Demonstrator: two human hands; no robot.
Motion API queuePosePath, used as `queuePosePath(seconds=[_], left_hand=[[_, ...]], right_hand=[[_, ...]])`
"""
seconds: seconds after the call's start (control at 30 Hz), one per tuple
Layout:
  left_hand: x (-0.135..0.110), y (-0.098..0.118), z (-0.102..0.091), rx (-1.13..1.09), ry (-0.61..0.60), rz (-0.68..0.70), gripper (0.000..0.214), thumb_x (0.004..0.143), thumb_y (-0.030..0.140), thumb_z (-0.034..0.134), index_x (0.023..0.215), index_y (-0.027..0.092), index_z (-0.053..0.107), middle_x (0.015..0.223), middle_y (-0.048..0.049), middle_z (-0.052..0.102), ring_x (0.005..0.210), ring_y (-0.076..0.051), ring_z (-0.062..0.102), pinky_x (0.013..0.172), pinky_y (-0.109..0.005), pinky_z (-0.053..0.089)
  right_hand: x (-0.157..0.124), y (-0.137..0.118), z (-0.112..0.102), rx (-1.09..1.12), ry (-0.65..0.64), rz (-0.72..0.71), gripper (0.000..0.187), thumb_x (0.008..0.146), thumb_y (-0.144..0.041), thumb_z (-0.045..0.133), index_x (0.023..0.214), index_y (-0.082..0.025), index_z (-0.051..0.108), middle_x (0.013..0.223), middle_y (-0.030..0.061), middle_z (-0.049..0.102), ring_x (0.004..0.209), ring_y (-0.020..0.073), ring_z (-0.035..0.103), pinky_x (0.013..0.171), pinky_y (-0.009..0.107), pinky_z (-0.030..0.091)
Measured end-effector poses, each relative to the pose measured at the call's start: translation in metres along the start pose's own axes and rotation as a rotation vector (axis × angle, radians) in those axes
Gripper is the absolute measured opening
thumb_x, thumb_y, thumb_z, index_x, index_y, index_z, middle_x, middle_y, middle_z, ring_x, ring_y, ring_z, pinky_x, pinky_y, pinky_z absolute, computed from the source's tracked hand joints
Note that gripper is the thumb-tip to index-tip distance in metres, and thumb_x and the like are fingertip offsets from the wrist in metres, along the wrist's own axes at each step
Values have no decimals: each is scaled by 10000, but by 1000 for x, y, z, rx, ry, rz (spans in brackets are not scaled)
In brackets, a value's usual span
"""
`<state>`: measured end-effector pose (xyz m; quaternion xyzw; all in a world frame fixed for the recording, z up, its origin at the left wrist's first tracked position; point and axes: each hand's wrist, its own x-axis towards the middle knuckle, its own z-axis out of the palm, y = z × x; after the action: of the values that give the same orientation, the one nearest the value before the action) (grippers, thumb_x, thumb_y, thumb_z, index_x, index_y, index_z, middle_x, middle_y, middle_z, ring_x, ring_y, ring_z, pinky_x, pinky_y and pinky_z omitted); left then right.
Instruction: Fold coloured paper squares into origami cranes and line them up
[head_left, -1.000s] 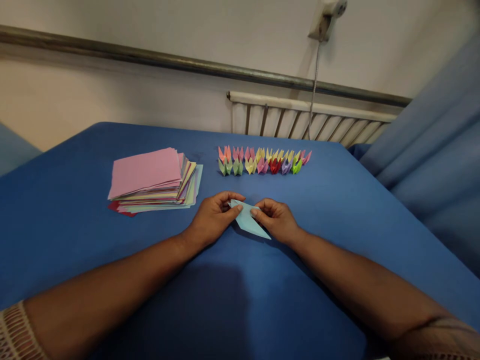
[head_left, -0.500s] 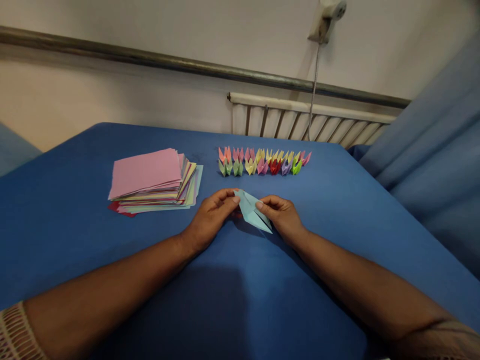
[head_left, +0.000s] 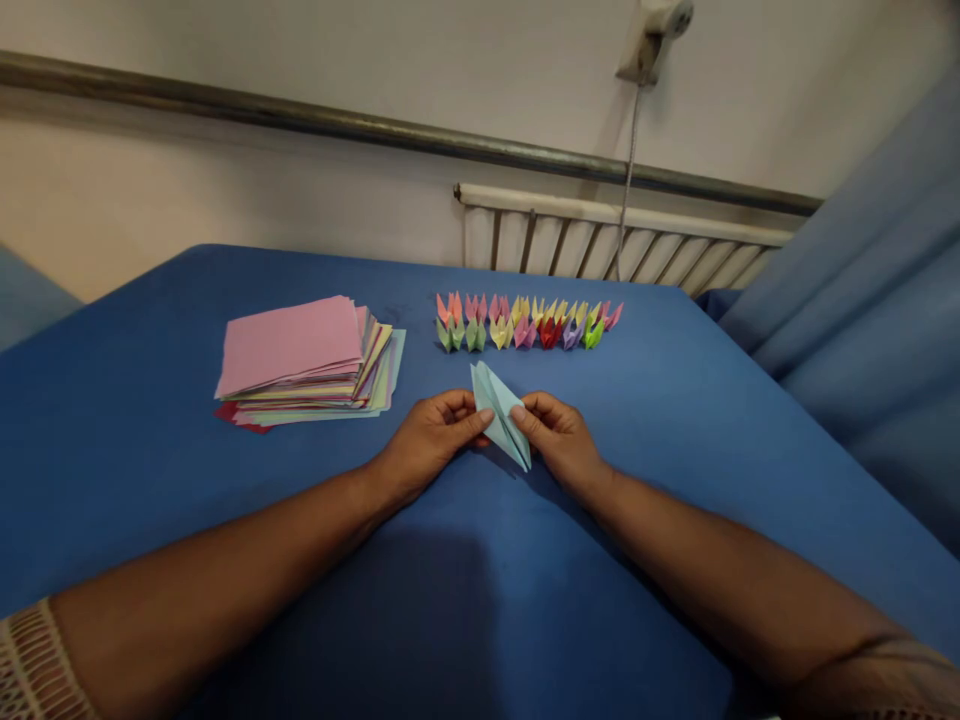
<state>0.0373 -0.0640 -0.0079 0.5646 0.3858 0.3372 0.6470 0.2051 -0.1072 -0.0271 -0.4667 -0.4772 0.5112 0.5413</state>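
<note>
A piece of light blue origami paper (head_left: 501,412), folded into a long narrow diamond with a split down its middle, is held between both hands just above the table. My left hand (head_left: 442,430) pinches its left edge, thumb on top and fingers behind. On the opposite edge my right hand (head_left: 561,432) grips it the same way, thumb on the face. The fingers behind the paper are partly hidden. Beyond the hands stand two rows of small folded paper cranes (head_left: 550,334) in pink, yellow, green, red and purple.
A stack of coloured paper sheets (head_left: 292,345), pink on top, lies to the left on the blue-covered table (head_left: 360,620). Behind the table are a wall rail (head_left: 337,122), a radiator (head_left: 570,215) and a hanging cord (head_left: 628,180). A blue curtain (head_left: 885,260) hangs at the right.
The light blue paper has turned more upright, its top point now higher and its long split facing up. My left hand has slid lower along its edge; the right hand has barely moved.
</note>
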Motion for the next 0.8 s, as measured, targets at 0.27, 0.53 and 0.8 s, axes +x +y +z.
queuePosePath(seconds=[0.27,0.53,0.8], left_hand=[[-1,3,1,30,0,27,271,705,384,715,819,149,642,671,20,596,614,-106,547,632,-241,463],[-1,1,0,90,-4,37,267,699,366,717,822,145,631,710,0,619,643,-121,560,642,-256,461],[-3,4,1,124,-1,-18,296,662,378,752,805,138,655,674,-2,630,543,-100,510,498,-216,377]], right_hand=[[0,1,-1,-80,24,-75,255,780,-429,632,733,-183,585,580,-53,495,515,78,415,505,214,352],[2,0,2,-101,67,-44,299,726,-454,657,660,-182,551,556,-50,489,502,76,405,495,220,347],[2,0,3,-92,-37,0,350,697,-505,671,634,-191,529,544,-56,500,493,75,421,481,217,346]])
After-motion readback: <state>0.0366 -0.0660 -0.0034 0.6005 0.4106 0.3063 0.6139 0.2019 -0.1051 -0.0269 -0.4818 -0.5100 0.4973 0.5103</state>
